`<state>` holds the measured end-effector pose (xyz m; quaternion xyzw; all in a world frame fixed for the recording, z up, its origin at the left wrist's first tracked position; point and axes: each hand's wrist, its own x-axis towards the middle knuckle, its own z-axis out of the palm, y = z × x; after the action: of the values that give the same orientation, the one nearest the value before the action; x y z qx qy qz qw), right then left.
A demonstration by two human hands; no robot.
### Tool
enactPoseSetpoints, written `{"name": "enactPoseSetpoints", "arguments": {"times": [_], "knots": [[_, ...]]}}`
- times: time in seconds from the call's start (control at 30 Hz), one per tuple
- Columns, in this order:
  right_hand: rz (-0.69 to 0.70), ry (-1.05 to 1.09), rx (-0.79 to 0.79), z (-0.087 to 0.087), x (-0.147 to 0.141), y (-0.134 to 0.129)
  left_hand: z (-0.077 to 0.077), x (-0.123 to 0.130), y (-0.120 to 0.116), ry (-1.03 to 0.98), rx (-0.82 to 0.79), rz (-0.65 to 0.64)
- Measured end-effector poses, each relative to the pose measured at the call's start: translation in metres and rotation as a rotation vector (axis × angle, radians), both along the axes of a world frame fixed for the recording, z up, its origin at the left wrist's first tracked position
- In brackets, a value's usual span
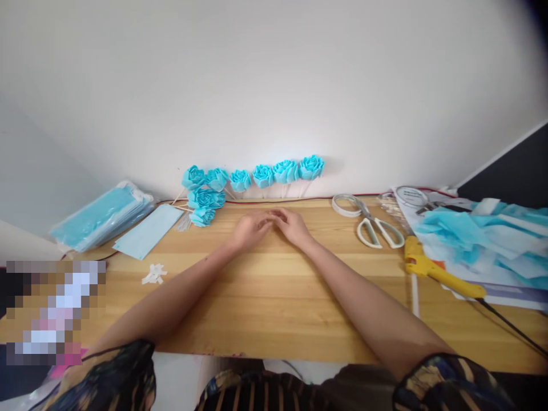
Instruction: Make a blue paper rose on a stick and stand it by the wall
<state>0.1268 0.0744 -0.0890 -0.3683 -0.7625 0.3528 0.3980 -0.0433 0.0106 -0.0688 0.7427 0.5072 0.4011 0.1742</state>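
Note:
On the wooden table, my left hand and my right hand meet at their fingertips. The fingers of both are loosely bent, and no object shows in either hand. Behind them, several blue layered flowers on thin sticks lean in a row against the wall. More blue flowers lie stacked just left of my left hand. White-handled scissors lie to the right of my right hand, overlapping a roll of white tape.
A yellow glue gun with a black cord lies at the right, beside a heap of blue and white fabric pieces. At the left are a plastic pack of blue sheets, loose pale-blue sheets and small white strips.

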Motion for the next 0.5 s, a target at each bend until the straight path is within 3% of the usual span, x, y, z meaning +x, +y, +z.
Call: {"name": "enactPoseSetpoints", "arguments": {"times": [0.2,0.5], "knots": [[-0.090,0.195,-0.081,-0.006,0.002,0.011,-0.014,0.005,0.028,-0.098,-0.078,0.105],[-0.157,0.365,-0.178,-0.012,0.000,0.014,-0.019,0.003,0.025,-0.197,-0.170,0.157]]}}
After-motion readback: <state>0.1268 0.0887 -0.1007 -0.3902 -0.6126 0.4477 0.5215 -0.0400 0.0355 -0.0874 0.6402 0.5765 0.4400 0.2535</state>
